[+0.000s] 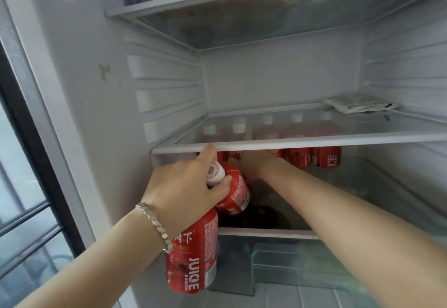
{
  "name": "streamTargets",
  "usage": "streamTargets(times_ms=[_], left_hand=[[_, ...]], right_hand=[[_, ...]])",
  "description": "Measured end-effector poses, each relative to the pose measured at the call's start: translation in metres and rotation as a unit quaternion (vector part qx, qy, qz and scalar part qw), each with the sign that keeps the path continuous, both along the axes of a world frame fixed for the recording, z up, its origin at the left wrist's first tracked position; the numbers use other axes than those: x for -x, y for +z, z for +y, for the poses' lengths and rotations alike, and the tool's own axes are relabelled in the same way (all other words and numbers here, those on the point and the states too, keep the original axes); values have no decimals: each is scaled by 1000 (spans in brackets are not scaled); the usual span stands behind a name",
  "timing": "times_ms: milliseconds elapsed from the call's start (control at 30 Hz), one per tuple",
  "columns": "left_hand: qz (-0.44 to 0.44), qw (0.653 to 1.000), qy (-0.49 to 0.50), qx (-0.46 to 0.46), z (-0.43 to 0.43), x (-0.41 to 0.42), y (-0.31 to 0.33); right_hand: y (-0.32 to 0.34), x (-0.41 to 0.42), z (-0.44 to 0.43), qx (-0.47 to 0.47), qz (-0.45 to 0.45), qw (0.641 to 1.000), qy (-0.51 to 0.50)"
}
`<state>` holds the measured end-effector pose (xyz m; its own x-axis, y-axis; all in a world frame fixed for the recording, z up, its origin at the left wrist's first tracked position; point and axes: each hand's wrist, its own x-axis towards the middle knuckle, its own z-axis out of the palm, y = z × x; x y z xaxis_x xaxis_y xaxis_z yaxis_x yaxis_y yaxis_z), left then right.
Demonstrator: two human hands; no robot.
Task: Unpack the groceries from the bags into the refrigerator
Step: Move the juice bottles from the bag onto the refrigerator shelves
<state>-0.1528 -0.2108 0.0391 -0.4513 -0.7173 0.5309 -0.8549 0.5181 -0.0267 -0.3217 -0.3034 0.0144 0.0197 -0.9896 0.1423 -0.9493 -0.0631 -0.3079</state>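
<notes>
holding two juice bottles (191, 254) by their tops, the left hand (183, 186) has its fingers curled tight round them. one hangs under the wrist and one tips into the fridge (278, 77). the right hand (256, 160) reaches under the shelf (290, 141) to a row (296, 157) of five more. its fingers are hidden, so i cannot tell its grip.

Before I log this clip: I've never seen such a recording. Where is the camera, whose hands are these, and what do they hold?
No machine here: a person wears one camera on the head, looking into an open refrigerator. The left hand, wearing a bracelet, grips two red juice bottles near their tops, one hanging, the other bottle tilted. The right hand reaches under the glass shelf toward a row of red bottles standing there; its fingers are hidden, so its grip is unclear. A white packet lies on that shelf.
</notes>
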Motion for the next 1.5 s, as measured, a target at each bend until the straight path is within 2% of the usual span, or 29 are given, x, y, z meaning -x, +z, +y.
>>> streamTargets(times_ms=[67,133,200,267,333,433,500,533,700,833,933,1000,1167,1300,1400,1500], left_hand=[[4,1000,4,-1,-1,-2,-1],[10,1000,4,0,-2,-4,-3],[20,1000,0,11,-3,-3,-5],[21,999,2,27,-3,-1,-6],[22,999,3,31,-3,2,-7],[31,999,-5,14,1,3,-7],[54,998,-14,18,4,0,-5],[71,997,-21,31,5,-3,-4],[163,958,-94,216,3,0,2],[176,952,-100,229,1,27,-1],[188,954,-99,212,-5,36,-9],[202,948,-93,228,-7,36,-12],[270,929,-62,247,-5,28,-18],[348,887,-133,272,-8,27,-36],[437,847,-207,220,-7,28,-52],[467,840,-236,145,-1,32,-72]], right_hand=[[8,3,13,-47,-3,999,17],[6,9,28,-66,-34,997,28],[-3,11,50,-86,-82,990,82],[-10,2,76,-58,-171,968,174],[-17,-11,90,34,-269,940,205],[-29,-22,87,169,-283,930,164],[-32,-17,90,186,-292,928,139],[-33,-14,96,185,-326,919,125],[-52,0,119,196,-484,851,57],[-57,7,127,233,-575,784,-14],[-54,17,126,212,-645,732,-56],[-52,20,124,201,-657,724,-68],[-51,17,126,206,-646,731,-78],[-52,14,125,219,-642,730,-85],[-52,12,125,226,-643,727,-87],[-52,12,126,229,-644,724,-92]])
